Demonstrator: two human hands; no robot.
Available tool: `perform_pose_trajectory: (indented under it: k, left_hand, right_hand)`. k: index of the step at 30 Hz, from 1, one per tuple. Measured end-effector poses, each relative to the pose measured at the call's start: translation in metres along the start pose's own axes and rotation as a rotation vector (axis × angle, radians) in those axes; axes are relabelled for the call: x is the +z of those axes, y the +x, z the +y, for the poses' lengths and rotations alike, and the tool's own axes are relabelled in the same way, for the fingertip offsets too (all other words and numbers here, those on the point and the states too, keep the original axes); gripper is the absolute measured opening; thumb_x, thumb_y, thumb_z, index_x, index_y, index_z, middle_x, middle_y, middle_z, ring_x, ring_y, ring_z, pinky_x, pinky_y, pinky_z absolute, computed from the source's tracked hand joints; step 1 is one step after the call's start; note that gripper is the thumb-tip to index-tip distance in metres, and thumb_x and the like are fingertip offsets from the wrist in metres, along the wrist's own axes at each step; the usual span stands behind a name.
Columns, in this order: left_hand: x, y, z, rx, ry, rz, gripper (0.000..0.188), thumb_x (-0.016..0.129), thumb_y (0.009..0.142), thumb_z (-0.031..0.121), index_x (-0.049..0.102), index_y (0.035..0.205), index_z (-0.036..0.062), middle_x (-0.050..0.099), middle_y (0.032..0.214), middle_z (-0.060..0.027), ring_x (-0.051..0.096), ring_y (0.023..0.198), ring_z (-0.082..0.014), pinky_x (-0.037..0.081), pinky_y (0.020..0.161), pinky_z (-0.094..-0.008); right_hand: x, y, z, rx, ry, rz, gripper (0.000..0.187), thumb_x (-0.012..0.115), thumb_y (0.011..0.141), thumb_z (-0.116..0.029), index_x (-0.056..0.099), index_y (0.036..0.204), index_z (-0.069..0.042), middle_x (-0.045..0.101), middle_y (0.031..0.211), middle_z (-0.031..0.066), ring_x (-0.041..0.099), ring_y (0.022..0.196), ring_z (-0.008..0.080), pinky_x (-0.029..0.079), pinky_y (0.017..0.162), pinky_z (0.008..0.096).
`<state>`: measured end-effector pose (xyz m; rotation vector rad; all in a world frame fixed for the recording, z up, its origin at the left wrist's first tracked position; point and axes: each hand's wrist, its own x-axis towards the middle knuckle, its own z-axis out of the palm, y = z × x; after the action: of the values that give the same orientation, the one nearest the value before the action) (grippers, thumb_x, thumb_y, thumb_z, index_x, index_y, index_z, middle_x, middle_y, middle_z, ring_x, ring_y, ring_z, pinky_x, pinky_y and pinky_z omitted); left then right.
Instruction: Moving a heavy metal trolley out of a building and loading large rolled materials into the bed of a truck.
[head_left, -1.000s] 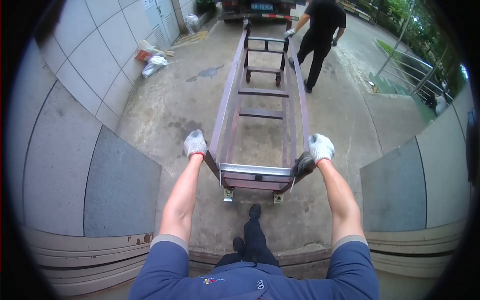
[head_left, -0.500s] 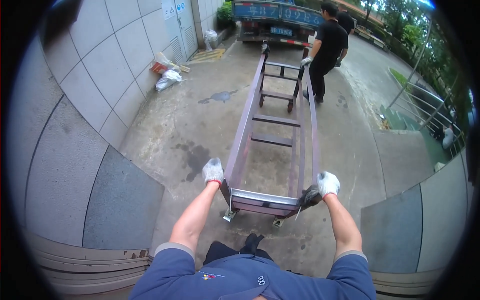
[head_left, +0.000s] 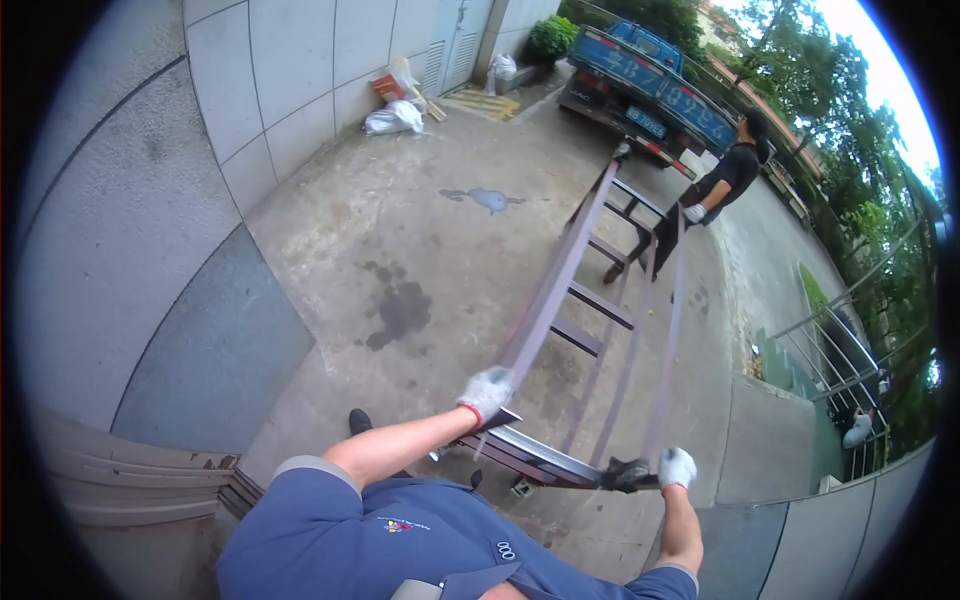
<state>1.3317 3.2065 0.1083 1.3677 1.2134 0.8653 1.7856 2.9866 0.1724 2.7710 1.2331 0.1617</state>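
Head view: grasping the near left corner of a long brown metal frame [head_left: 560, 287] with the left hand [head_left: 487, 393], in a white knitted glove. Clenching the right hand [head_left: 677, 467], gloved alike, at the near right corner, just beside a dark bundle [head_left: 627, 475]. Having the frame directly ahead, lengthwise over the concrete ground [head_left: 330, 250], pointing toward a blue truck [head_left: 640, 75]. Facing a co-worker [head_left: 738, 172] in dark clothes, with a gloved hand [head_left: 695, 213] at the far right corner. Leaving pale bags [head_left: 393, 118] well apart, beside the wall [head_left: 300, 60].
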Motion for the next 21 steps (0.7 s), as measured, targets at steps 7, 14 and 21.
perform_pose_trajectory:
  k: [7, 14, 21]
  left_hand:
    - [-0.203, 0.077, -0.053, -0.237, -0.131, -0.472, 0.046, 0.057, 0.104, 0.044, 0.072, 0.121, 0.0030, 0.078, 0.110, -0.0127, 0.073, 0.101, -0.0217, 0.055, 0.092, -0.0350]
    - [-0.479, 0.199, -0.247, -0.639, 1.009, -0.163, 0.049, 0.054, 0.095, 0.046, 0.076, 0.123, 0.0120, 0.071, 0.130, -0.0162, 0.067, 0.122, -0.0356, 0.054, 0.101, -0.0462]
    - [-0.644, 0.104, -0.264, -0.983, 0.992, -0.417, 0.033, 0.069, 0.092, 0.034, 0.079, 0.112, 0.0094, 0.079, 0.107, -0.0119, 0.076, 0.096, -0.0315, 0.060, 0.087, -0.0443]
  right_hand:
    - [-0.019, -0.008, -0.187, -0.005, -0.084, -0.115, 0.034, 0.066, 0.092, -0.038, 0.079, 0.108, -0.012, 0.074, 0.117, 0.0186, 0.070, 0.111, 0.0383, 0.057, 0.093, 0.0484]
    - [0.006, 0.104, -0.462, -0.070, 0.354, -0.412, 0.071, 0.059, 0.095, -0.060, 0.066, 0.136, -0.002, 0.068, 0.133, 0.0235, 0.061, 0.130, 0.0385, 0.047, 0.110, 0.0418]
    - [0.075, 0.178, -0.598, 0.235, 0.450, -0.375, 0.092, 0.068, 0.087, -0.066, 0.057, 0.141, 0.007, 0.063, 0.136, 0.0296, 0.059, 0.131, 0.0445, 0.047, 0.111, 0.0456]
